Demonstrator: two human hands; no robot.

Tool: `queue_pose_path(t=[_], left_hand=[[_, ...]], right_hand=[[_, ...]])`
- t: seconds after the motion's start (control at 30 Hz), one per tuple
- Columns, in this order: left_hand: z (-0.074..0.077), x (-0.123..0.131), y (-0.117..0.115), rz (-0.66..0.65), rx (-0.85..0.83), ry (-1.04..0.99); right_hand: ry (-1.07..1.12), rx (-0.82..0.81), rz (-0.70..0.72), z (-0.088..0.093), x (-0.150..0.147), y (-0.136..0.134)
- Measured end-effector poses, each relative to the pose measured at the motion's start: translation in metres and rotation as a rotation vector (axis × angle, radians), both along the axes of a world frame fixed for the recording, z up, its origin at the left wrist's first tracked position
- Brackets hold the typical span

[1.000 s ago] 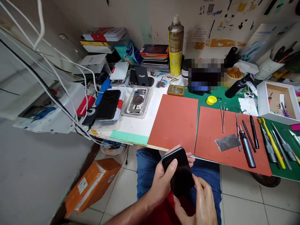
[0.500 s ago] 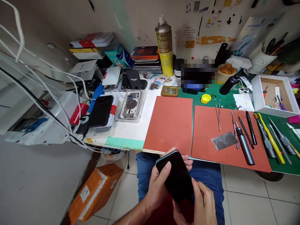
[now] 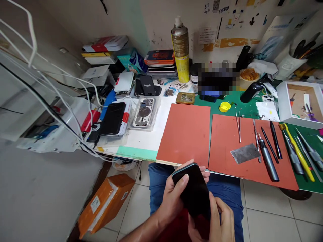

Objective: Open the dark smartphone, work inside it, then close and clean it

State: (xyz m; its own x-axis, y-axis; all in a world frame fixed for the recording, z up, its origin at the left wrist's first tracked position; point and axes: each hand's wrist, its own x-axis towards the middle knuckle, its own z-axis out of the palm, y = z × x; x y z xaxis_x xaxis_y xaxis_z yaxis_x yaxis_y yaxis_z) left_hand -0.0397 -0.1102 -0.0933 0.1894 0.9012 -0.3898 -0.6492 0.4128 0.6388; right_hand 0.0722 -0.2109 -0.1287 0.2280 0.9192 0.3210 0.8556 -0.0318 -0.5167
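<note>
Well, the phone is up in the person's two hands, over the blue jeans. Its dark front faces up at the camera. It is longer one way, and that long way goes on a slant: the top end points off to the left, to the worktop, and the low end points back to the right.

The left hand is on the left side of the phone. It is closed around it, with the thumb flat on the front and the other fingers coming out past the far side. This hand is nearer the top end.

The right hand is at the low end of the phone and a bit to the right. It is bent into a narrow pinch, with fingers on the right side and the thumb by the bottom. I cannot tell how hard it presses.

Just past the phone is a bare red mat. Off to the phone's right, on the next mat, are tweezers, a metal sheet and a screwdriver. Well off to the phone's left are a phone shell and one other phone.
</note>
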Motion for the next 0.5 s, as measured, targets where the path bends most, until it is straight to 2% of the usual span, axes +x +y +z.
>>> queue_pose_path(t=[0.2,0.5], left_hand=[[0.0005,0.0000,0.0002,-0.024,0.063,0.057],[-0.0018,-0.0054,-0.0007,-0.067,0.116,0.035]], right_hand=[[0.000,-0.011,0.047,-0.0048,0.0043,-0.0034],[-0.030,0.034,0.059,-0.0073,0.0073,-0.0014]])
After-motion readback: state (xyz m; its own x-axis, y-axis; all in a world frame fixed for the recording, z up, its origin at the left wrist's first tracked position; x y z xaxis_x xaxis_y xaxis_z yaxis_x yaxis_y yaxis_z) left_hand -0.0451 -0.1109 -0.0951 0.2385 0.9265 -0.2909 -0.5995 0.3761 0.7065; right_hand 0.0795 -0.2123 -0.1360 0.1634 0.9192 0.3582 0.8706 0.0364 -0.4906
